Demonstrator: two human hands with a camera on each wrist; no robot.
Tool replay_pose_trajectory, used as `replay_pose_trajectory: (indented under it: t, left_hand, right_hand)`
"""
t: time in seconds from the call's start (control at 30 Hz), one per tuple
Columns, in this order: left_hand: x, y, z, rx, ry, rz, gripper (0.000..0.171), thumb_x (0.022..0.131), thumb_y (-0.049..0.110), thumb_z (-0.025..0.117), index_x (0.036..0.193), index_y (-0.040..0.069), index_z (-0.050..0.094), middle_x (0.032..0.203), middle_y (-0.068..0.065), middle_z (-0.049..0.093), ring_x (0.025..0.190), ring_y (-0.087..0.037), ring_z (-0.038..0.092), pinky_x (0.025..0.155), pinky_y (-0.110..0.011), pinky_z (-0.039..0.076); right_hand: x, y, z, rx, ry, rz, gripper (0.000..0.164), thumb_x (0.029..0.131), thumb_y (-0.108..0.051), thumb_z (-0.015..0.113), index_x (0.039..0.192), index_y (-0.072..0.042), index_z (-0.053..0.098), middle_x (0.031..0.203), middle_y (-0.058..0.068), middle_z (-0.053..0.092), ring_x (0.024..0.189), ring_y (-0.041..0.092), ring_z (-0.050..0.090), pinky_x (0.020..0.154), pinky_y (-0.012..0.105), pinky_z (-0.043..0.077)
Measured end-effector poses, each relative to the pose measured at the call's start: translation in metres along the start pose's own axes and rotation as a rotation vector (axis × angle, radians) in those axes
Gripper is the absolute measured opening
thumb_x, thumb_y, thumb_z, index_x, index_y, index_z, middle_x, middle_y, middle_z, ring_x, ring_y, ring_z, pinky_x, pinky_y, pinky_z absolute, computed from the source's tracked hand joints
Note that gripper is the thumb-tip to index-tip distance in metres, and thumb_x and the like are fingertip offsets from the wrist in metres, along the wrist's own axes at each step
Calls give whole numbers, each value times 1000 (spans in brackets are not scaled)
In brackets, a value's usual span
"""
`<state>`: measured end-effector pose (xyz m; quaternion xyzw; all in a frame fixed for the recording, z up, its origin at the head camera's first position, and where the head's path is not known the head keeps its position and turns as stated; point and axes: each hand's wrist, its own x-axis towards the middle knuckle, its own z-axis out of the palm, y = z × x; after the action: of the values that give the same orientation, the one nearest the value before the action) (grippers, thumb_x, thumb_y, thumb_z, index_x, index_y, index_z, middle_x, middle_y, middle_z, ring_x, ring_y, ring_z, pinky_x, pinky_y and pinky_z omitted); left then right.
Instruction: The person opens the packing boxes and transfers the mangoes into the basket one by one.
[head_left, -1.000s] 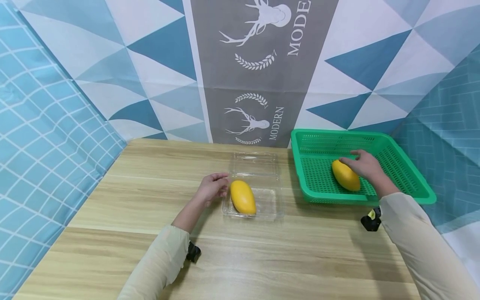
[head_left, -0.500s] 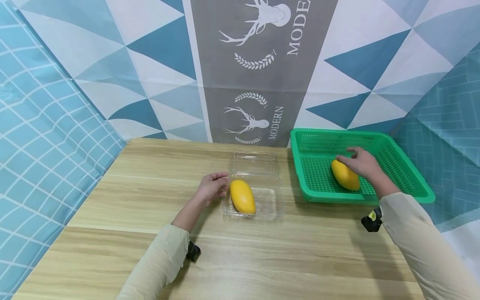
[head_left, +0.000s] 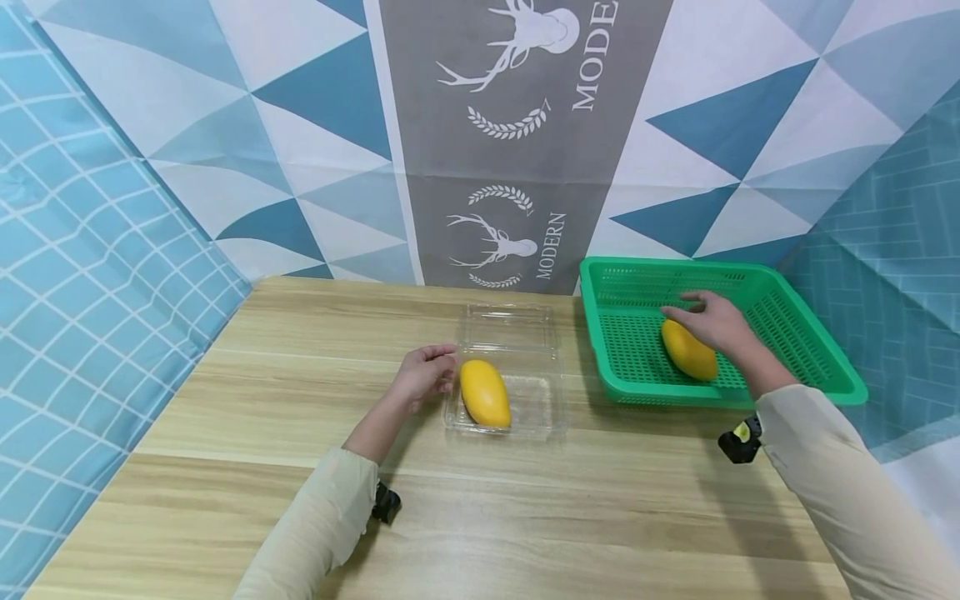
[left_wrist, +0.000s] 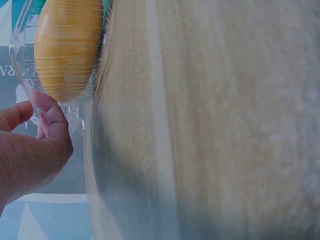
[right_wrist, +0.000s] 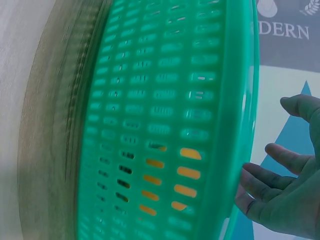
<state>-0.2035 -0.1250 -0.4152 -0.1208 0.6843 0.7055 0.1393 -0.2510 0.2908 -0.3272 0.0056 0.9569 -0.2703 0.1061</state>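
A clear plastic clamshell box (head_left: 534,404) lies open on the table, its lid (head_left: 508,327) folded back toward the wall. One yellow mango (head_left: 485,394) sits in the box's left side. My left hand (head_left: 424,377) pinches the box's left rim; in the left wrist view its thumb and finger (left_wrist: 49,106) meet at the plastic edge just below the mango. A second mango (head_left: 688,352) lies in the green basket (head_left: 611,392). Over it hovers my right hand (head_left: 716,322), thumb and fingers spread apart. In the right wrist view that mango shows only through the basket's slots.
The wooden table (head_left: 480,517) runs up to a patterned cloth wall (head_left: 330,125). The basket's raised rim (right_wrist: 245,100) stands between the right wrist camera and the mango. A tiled blue cloth (head_left: 97,233) borders the table on the left.
My right hand has shifted slightly left over the mango in the basket. The left hand, the box and both mangoes stay where they were.
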Motion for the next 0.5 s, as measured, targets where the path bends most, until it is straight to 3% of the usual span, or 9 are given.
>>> replay_pose_trajectory:
  t: [0.5]
  left_hand:
    - [0,0,0,7,1,3,37,94,10,53,129,-2,49,89,-5,53,68,-11,51,56,-17,49]
  right_hand:
    - [-3,-13,2,30,9,-41,85,89,-63,41,145,-1,26,143,33,29,126,50,32,98,65,35]
